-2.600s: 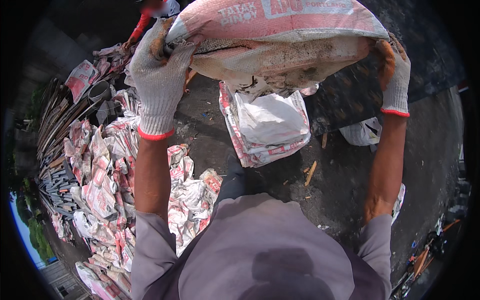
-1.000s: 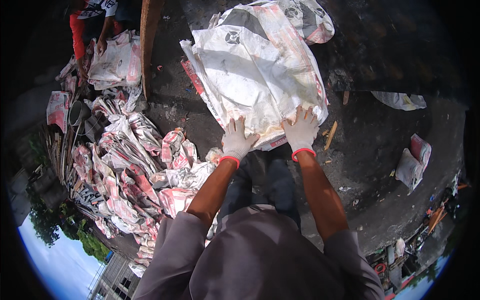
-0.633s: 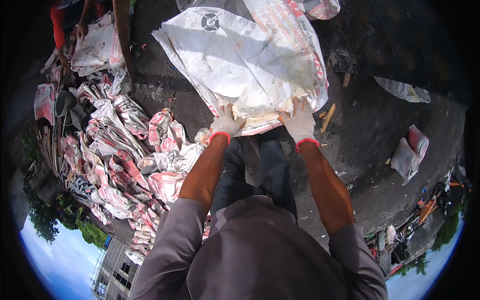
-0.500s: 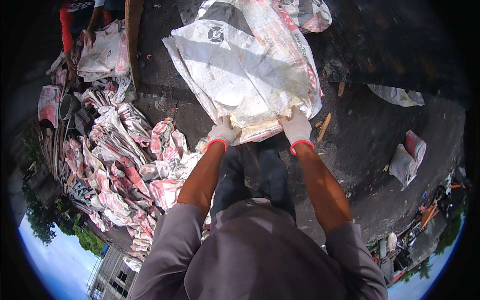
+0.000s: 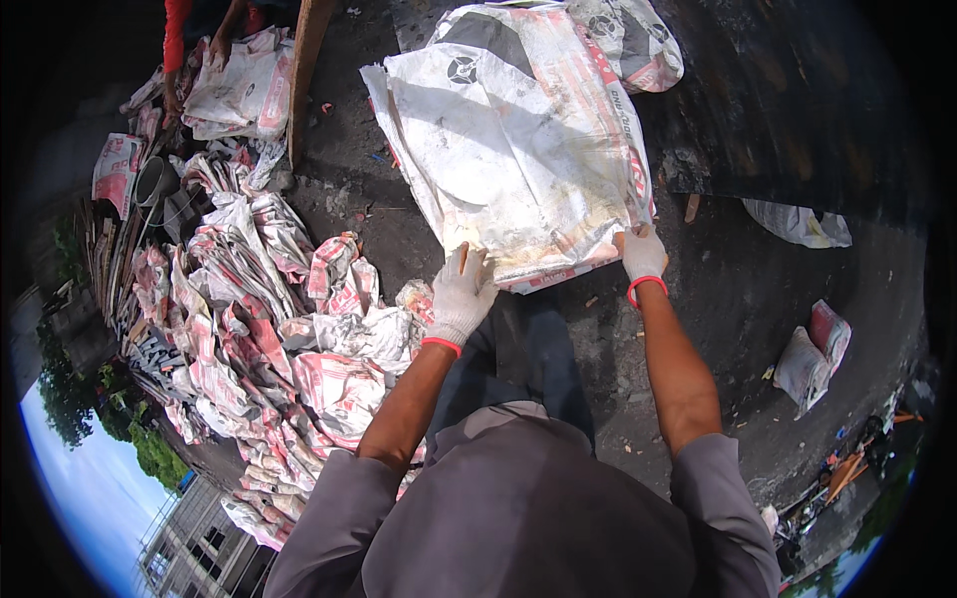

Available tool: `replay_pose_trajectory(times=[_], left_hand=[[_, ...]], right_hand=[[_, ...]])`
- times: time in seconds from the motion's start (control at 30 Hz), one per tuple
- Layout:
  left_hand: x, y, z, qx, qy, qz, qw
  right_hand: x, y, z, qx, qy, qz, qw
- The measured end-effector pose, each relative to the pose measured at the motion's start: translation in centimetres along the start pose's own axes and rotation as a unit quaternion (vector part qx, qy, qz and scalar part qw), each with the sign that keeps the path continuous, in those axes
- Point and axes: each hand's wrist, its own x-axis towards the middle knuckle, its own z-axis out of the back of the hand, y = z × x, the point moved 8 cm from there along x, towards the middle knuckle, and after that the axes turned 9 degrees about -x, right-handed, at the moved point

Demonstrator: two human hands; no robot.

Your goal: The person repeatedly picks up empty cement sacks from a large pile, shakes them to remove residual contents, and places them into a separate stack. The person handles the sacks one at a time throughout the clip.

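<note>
Right gloved hand [image 5: 645,253] shifted rightward, grasping near right corner of white woven sack [image 5: 508,149], flat at far centre; left gloved hand [image 5: 463,299] at near left corner, grip unclear; crumpled sacks [image 5: 337,389] left.

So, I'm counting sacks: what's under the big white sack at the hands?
Under the white sack, a red-printed edge peeks out along the near side, apparently from more sacking. The sack hides how many layers lie beneath and what they rest on.
</note>
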Motion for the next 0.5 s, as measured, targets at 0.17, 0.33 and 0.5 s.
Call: replay_pose_trajectory(times=[0.17,0.33,0.5], left_hand=[[-0.4,-2.2,-3.0,0.075,0.012,-0.046,0.996],[0.1,-4.1,-0.6,0.067,-0.064,-0.092,0.991],[-2.1,-7.7,2.8,0.056,-0.088,-0.127,0.986]], right_hand=[[1.7,-2.1,-1.9,0.026,0.074,-0.051,0.996],[0.5,-1.4,-0.6,0.178,0.117,-0.147,0.966],[-0.4,-0.7,0.8,0.376,-0.003,-0.153,0.914]])
